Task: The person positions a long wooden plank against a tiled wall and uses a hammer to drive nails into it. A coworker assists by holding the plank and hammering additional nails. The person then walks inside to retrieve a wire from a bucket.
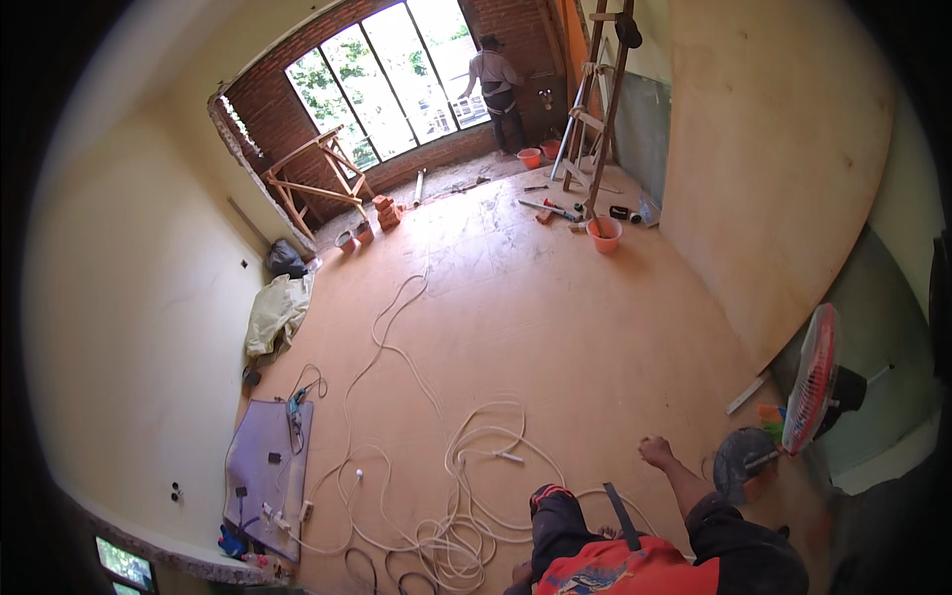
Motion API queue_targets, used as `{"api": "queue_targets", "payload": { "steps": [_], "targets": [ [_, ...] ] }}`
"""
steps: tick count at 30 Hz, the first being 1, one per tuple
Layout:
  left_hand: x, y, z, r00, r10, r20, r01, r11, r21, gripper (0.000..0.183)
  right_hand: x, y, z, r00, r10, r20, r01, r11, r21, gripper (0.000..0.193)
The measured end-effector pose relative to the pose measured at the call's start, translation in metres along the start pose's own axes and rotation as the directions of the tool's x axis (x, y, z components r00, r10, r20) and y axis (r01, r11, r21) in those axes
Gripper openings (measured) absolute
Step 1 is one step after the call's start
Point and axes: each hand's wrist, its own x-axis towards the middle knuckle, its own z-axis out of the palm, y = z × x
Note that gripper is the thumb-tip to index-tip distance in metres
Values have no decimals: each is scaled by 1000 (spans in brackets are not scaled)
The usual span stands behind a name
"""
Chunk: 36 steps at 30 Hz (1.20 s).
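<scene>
My right hand [655,451] is held out over the tan floor on the right, its fingers curled in and nothing visible in them. The dark-sleeved right arm [716,524] reaches up to it from the lower edge. At the bottom, a small patch of skin beside my dark-clad leg [557,524] may be my left hand; its fingers cannot be made out. A dark strap [623,516] lies over my red shirt [635,570]. Left of my leg, a long pale cable [451,540] spreads in loose loops. A standing fan [811,382] is right of my right hand.
A purple sheet [260,466] at left bears a power tool [296,409]. Far off, a person [493,94] stands at the window, near a wooden ladder [595,119] and an orange bucket [604,235]. A wooden trestle [317,174] and stacked bricks [386,211] stand far left.
</scene>
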Motion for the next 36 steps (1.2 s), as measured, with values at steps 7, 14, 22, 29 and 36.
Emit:
{"api": "queue_targets", "payload": {
  "steps": [7,14,22,29,36],
  "targets": [
    [94,175,-41,987,-159,25,159,987,-19,24,163,-179,-2,998,-53,-44,62,961,269,38],
    [202,466,-85,993,114,-3,-114,984,-139,18,176,-58,44,839,476,264,-362,850,-382,25],
    [315,701,-82,973,220,-72,-223,974,-33,34,196,-46,60,778,363,512,150,685,-713,23],
    [361,761,-60,987,-158,28,159,987,-22,31,539,-311,6,980,176,95,-117,890,-440,28],
    [440,871,-67,982,-163,96,156,985,76,33,764,-584,-104,942,-150,-301,264,883,389,33]
  ]
}}
